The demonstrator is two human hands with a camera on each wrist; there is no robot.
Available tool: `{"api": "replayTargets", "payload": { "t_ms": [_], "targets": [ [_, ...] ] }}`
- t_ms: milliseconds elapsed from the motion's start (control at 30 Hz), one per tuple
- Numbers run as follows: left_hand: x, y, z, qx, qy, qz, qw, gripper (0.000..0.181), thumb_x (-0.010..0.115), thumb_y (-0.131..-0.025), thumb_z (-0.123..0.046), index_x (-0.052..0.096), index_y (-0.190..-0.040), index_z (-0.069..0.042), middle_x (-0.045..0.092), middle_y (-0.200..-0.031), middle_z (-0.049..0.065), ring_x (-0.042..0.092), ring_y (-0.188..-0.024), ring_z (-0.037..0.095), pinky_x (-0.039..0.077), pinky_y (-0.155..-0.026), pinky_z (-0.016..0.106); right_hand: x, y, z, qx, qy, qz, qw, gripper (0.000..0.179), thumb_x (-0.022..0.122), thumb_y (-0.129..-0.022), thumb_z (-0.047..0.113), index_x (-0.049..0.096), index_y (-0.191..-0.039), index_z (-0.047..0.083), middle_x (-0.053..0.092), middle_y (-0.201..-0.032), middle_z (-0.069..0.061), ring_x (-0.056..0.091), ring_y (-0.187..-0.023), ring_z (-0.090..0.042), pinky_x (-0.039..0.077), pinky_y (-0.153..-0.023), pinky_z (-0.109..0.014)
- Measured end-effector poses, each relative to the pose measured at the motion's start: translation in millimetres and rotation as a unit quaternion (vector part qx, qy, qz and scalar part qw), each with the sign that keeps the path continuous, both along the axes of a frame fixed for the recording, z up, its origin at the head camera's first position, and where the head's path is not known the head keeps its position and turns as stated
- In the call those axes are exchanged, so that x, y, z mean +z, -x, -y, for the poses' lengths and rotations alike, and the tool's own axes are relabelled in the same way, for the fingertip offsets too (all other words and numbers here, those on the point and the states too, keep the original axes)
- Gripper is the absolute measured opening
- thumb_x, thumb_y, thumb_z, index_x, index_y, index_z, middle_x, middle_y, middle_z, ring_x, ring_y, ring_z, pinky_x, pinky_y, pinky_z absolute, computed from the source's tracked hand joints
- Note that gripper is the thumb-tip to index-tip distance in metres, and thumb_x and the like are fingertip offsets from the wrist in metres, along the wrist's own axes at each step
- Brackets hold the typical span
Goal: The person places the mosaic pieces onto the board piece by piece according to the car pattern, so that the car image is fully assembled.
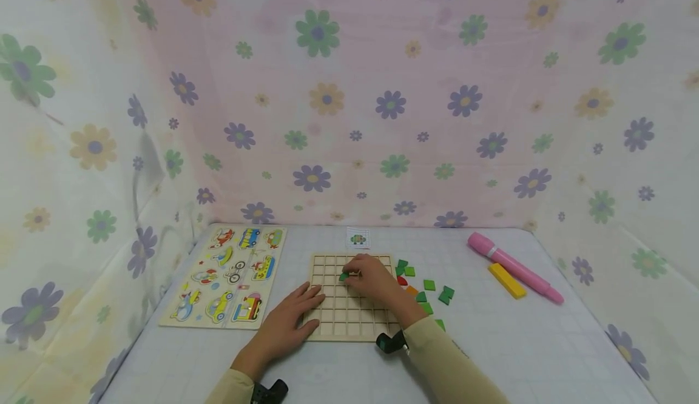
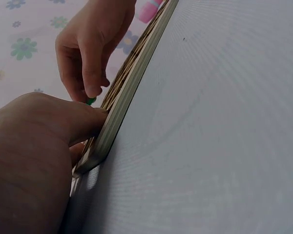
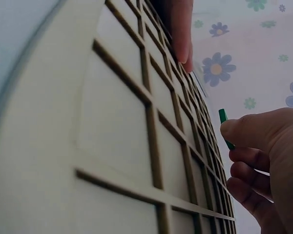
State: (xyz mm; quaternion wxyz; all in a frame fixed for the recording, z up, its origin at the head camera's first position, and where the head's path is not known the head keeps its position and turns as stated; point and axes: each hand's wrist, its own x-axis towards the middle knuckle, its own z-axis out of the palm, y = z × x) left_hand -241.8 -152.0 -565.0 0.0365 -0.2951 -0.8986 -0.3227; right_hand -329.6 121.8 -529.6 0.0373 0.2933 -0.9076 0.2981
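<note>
Between thumb and fingers my right hand (image 1: 372, 278) pinches a small green tile (image 3: 226, 128), over the upper middle of a wooden grid board (image 1: 349, 329). In the right wrist view the tile appears edge-on, apart from the board's ridges. My left hand (image 1: 289, 319) rests at the board's left edge with its fingers extended, thumb and fingertips touching the frame. Loose green tiles (image 1: 429, 285) lie right of the board, along with a red piece (image 1: 401, 281) and an orange piece (image 1: 412, 291). A small card (image 1: 358, 238) with a printed picture lies behind the board.
On the left lies a wooden puzzle board (image 1: 224, 282) with vehicle pictures. To the right are a yellow block (image 1: 506, 281) and a thick pink pen-shaped object (image 1: 516, 267). Flowered cloth (image 1: 360, 119) stands around the back and sides of the white table (image 1: 338, 373).
</note>
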Motion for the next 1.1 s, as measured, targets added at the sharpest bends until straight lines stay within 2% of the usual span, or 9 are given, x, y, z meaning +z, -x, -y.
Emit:
{"api": "replayTargets", "payload": {
  "t_ms": [200,633,967,1100],
  "targets": [
    [0.6,0.6,0.0,0.001,-0.004,-0.009,0.9999,0.054,0.071,-0.105,-0.03,0.062,-0.156,-0.013,0.047,-0.168,0.004,0.032,-0.16,0.037,0.039,-0.119,0.069,-3.4,-0.7,4.7,0.004,-0.01,0.0,0.9999,0.016,0.08,-0.101,0.018,0.082,-0.117,0.013,0.071,-0.112,0.001,0.067,-0.101,-0.018,0.061,-0.09,-0.04],
    [5.2,0.8,0.0,0.004,0.003,0.003,1.0,0.054,0.071,-0.106,-0.031,0.061,-0.156,-0.013,0.047,-0.169,0.005,0.032,-0.16,0.037,0.038,-0.121,0.067,-3.1,-3.2,7.1,-0.005,-0.026,-0.01,0.9996,0.02,0.08,-0.101,0.018,0.081,-0.121,0.012,0.071,-0.115,-0.001,0.066,-0.107,-0.021,0.06,-0.094,-0.042],
    [-0.2,1.2,0.0,0.006,-0.002,0.015,0.9999,0.055,0.071,-0.106,-0.032,0.061,-0.157,-0.014,0.046,-0.169,0.003,0.03,-0.161,0.035,0.037,-0.121,0.068,-3.2,-4.5,8.4,-0.01,-0.024,0.002,0.9997,0.014,0.079,-0.102,0.015,0.084,-0.115,0.013,0.071,-0.114,-0.001,0.066,-0.105,-0.02,0.061,-0.092,-0.042],
    [-1.4,1.4,1.2,0.007,0.001,0.021,0.9997,0.055,0.07,-0.106,-0.034,0.06,-0.157,-0.015,0.044,-0.17,0.001,0.029,-0.161,0.033,0.036,-0.122,0.067,-3.4,-5.3,7.9,-0.009,-0.026,0.003,0.9996,0.015,0.079,-0.101,0.015,0.083,-0.116,0.013,0.071,-0.114,-0.002,0.067,-0.107,-0.022,0.06,-0.094,-0.044]
  ]
}}
